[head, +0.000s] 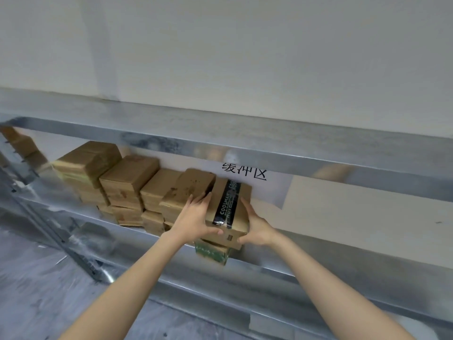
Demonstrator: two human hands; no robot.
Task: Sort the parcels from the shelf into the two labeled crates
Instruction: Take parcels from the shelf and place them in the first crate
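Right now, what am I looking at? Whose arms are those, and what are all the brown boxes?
There is no machine here. A person wears a camera on their head, so the one picture shows what they see. The left hand and the right hand grip the sides of a cardboard parcel with black tape. It sits on a green-printed box on a metal shelf. More brown parcels are stacked to the left. A white sign with black writing hangs on the wall behind. The crates are not in view.
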